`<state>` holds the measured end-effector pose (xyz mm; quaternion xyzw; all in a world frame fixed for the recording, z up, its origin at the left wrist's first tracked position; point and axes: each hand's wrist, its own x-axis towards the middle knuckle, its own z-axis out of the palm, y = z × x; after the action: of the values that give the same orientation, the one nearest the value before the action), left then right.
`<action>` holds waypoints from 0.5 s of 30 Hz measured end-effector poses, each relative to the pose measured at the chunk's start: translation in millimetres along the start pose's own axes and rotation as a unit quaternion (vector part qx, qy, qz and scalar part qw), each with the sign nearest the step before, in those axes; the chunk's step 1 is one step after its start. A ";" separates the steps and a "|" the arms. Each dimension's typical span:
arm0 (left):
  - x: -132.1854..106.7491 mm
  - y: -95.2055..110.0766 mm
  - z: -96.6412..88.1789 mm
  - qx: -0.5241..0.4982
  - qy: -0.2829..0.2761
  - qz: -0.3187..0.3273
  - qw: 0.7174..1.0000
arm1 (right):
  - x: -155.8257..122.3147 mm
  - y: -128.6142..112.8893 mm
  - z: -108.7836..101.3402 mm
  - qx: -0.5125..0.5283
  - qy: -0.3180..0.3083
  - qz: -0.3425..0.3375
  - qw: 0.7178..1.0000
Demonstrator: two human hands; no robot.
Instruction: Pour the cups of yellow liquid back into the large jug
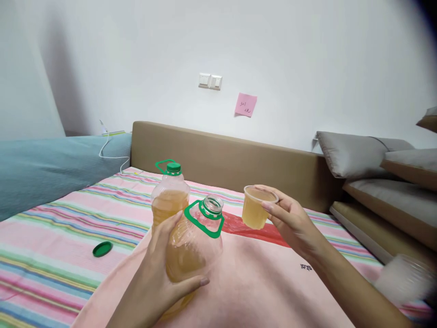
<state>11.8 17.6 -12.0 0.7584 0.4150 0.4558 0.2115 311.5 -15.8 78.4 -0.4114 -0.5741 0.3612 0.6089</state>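
Note:
My left hand is wrapped round the side of a clear plastic jug that has a green carrying handle and an uncapped mouth. Amber liquid partly fills it, and it tilts a little. In my right hand is a clear plastic cup of yellowish liquid, gripped near its rim and raised above the bed. Just behind the first jug stands a second jug, its green cap on and similar liquid inside. A loose green cap lies on the striped sheet to the left.
A pink cloth and a red plastic sheet cover part of the striped bed. Grey cushions are piled at the right, above blurred stacked clear cups. A brown headboard runs along the wall; a white cable hangs at left.

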 end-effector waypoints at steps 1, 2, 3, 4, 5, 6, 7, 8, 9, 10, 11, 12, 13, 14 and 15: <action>-0.5 -1.4 0.7 0.000 0.003 0.000 1.000 | 1.7 -1.2 1.7 0.002 -0.005 -0.002 1.000; -1.1 -2.6 1.5 -0.002 0.004 -0.001 1.000 | 3.3 -2.1 3.6 0.004 -0.010 -0.003 1.000; -1.7 -3.5 2.3 -0.006 0.004 -0.003 1.000 | 4.8 -2.9 5.7 0.006 -0.015 -0.003 1.000; -2.4 -4.1 3.0 -0.009 0.004 -0.007 1.000 | 6.2 -3.4 8.1 0.009 -0.020 -0.002 1.000; -3.0 -4.3 3.4 -0.011 0.003 -0.011 1.000 | 7.5 -3.9 10.8 0.013 -0.024 0.001 1.000; -3.6 -4.1 3.6 -0.013 0.004 -0.016 1.000 | 8.8 -4.3 13.7 0.018 -0.030 0.005 0.999; -4.1 -3.5 3.5 -0.014 0.008 -0.022 1.000 | 10.0 -4.6 16.7 0.023 -0.036 0.008 0.999; -4.6 -2.9 3.3 -0.015 0.012 -0.028 0.999 | 11.2 -4.7 19.8 0.028 -0.041 0.010 0.999; -4.9 -2.5 2.9 -0.018 0.014 -0.030 0.999 | 12.4 -4.6 22.9 0.032 -0.047 0.011 0.998; -5.1 -2.4 2.5 -0.020 0.014 -0.029 0.999 | 13.6 -4.3 25.8 0.035 -0.052 0.010 0.998; -5.2 -2.8 2.3 -0.021 0.013 -0.026 0.999 | 14.7 -3.8 28.5 0.038 -0.058 0.008 0.998; -5.3 -3.9 2.1 -0.020 0.011 -0.021 1.000 | 15.8 -3.0 31.0 0.038 -0.064 0.004 0.997; -5.4 -5.5 2.1 -0.016 0.010 -0.013 1.000 | 16.9 -2.1 33.1 0.038 -0.071 0.002 0.997; -5.5 -7.3 2.3 -0.013 0.010 -0.008 1.000 | 17.9 -1.0 34.9 0.037 -0.077 0.000 0.996; -5.7 -9.1 2.5 -0.010 0.010 -0.008 1.000 | 18.8 0.2 36.4 0.035 -0.083 0.000 0.996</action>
<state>8.7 18.3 -22.5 0.7487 0.4184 0.4655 0.2184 276.7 4.5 85.9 -0.3585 -0.6098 0.4139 0.5730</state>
